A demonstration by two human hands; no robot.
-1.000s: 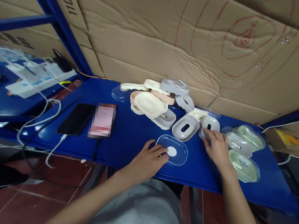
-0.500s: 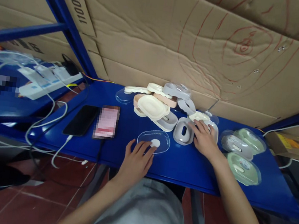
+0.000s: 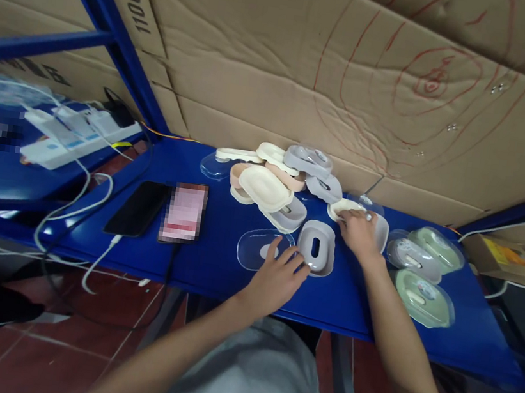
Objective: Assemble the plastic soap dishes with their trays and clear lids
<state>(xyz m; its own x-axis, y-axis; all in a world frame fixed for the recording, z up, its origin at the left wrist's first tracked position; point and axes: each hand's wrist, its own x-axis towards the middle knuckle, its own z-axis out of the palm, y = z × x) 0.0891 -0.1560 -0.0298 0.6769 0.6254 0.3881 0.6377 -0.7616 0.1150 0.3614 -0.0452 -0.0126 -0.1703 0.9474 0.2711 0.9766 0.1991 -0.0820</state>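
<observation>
My left hand (image 3: 276, 283) has its fingers spread, with the fingertips over a clear plastic lid (image 3: 248, 252) and the near-left edge of a grey oval tray (image 3: 325, 243) with a dark slot. It grips neither. My right hand (image 3: 359, 234) is further back, its fingers bent down onto a small cream oval dish (image 3: 339, 205). The thumb side is partly hidden. Right beside that hand, a pale grey piece (image 3: 381, 231) is partly covered by it.
Behind lies a pile of cream, peach and grey oval dishes (image 3: 266, 187). Lidded green (image 3: 423, 298) and grey (image 3: 412, 258) boxes are at right. A black phone (image 3: 139, 209) and a pink-screened phone (image 3: 183, 212) lie at left, with cables. A cardboard wall (image 3: 261, 61) stands behind the blue table (image 3: 213, 274).
The grey slotted tray has slid nearer, beside the clear lid. My left hand has shifted right to its edge. My right hand has left the tray for the cream dish.
</observation>
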